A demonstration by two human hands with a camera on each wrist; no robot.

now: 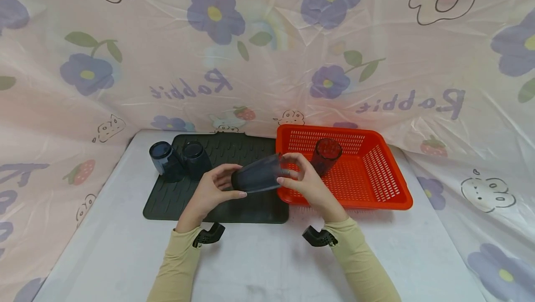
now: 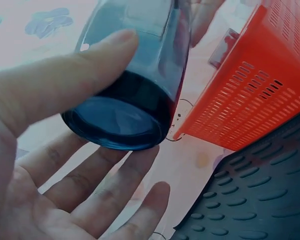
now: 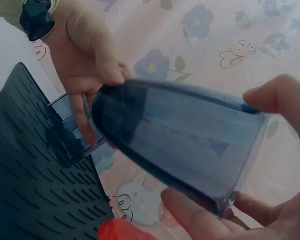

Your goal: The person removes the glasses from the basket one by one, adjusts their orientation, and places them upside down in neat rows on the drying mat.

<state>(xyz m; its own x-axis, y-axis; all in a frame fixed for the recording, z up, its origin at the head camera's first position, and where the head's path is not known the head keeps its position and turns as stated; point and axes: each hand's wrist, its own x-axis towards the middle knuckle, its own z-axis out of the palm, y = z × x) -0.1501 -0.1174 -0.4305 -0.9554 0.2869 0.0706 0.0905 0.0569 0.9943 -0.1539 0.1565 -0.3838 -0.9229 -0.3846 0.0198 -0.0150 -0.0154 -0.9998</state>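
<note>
A dark blue-grey tinted drinking glass (image 1: 257, 175) is held tilted nearly on its side between both hands, above the dark drying mat (image 1: 251, 210). My left hand (image 1: 211, 193) grips its thick base; in the left wrist view the thumb (image 2: 105, 55) lies on the side and the fingertips meet the bottom edge. At the open end, my right hand (image 1: 307, 182) pinches the rim, thumb on one side and fingers on the other in the right wrist view. Two similar glasses, one leftmost (image 1: 167, 162) and one beside it (image 1: 196, 159), stand upside down on the mat's left part.
An orange-red perforated plastic basket (image 1: 390, 172) sits right of the mat, with another tinted glass (image 1: 327, 153) leaning inside its left part. Behind the white table (image 1: 267, 265) hangs a floral curtain (image 1: 267, 60) printed with rabbits.
</note>
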